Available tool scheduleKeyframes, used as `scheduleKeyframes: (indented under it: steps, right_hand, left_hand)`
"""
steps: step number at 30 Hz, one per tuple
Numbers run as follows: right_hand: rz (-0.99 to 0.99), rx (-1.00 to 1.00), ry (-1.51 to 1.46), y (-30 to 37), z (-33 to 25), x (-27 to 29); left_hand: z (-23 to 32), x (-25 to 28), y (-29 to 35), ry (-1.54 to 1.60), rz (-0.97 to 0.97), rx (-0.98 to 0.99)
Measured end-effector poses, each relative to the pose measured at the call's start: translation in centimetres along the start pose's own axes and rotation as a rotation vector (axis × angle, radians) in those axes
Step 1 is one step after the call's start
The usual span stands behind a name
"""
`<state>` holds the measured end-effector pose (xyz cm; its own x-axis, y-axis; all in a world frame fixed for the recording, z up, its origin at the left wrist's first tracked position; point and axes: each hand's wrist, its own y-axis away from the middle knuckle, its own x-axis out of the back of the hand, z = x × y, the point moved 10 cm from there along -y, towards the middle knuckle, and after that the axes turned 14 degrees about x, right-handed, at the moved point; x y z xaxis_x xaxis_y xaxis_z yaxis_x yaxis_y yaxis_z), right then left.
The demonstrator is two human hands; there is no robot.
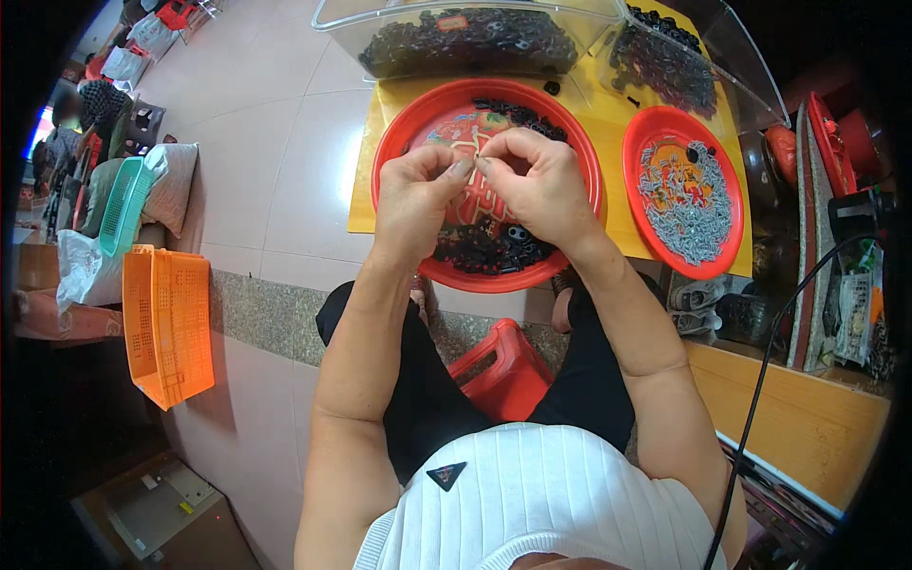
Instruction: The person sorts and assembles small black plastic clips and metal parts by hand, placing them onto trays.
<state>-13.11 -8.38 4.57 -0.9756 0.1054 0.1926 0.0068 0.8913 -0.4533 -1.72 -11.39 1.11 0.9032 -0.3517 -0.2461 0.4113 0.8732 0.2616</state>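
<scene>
Both hands meet above a large round red tray [388, 123], thumbs and forefingers pinched close together. My left hand [415, 195] is closed, its fingertips almost touching those of the right. Closed in the same way, my right hand [543, 186] pinches from the other side. Whatever sits between the fingertips is too small to make out. Small black parts [480, 249] lie in a pile at the tray's near side, and more black pieces [522, 116] line its far edge.
To the right, a smaller red tray [635, 204] holds many small silvery metal pieces [689, 214]. Clear plastic bins [475, 43] of black parts stand behind, on the yellow tabletop [608, 114]. An orange crate [171, 328] is on the floor at left; a black cable [760, 370] hangs at right.
</scene>
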Motion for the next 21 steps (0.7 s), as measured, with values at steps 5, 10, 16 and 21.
scheduleKeyframes:
  steps: [5, 10, 16, 21]
  right_hand:
    - [-0.088, 0.122, 0.354, -0.5, -1.1, 0.5]
    - [-0.019, -0.184, -0.002, 0.4, 1.9, 0.8]
    - [0.057, -0.327, -0.371, 1.2, 1.7, 0.2]
    - [0.098, -0.3, -0.358, 1.2, 1.2, 0.2]
  left_hand:
    - [-1.4, 0.2, -0.6, 0.153, -0.035, 0.141]
    - [-2.1, -0.4, -0.8, 0.358, -0.143, 0.213]
    - [-2.1, -1.7, -0.2, 0.368, -0.224, 0.218]
    - [-1.9, -1.8, -0.2, 0.378, -0.196, 0.202]
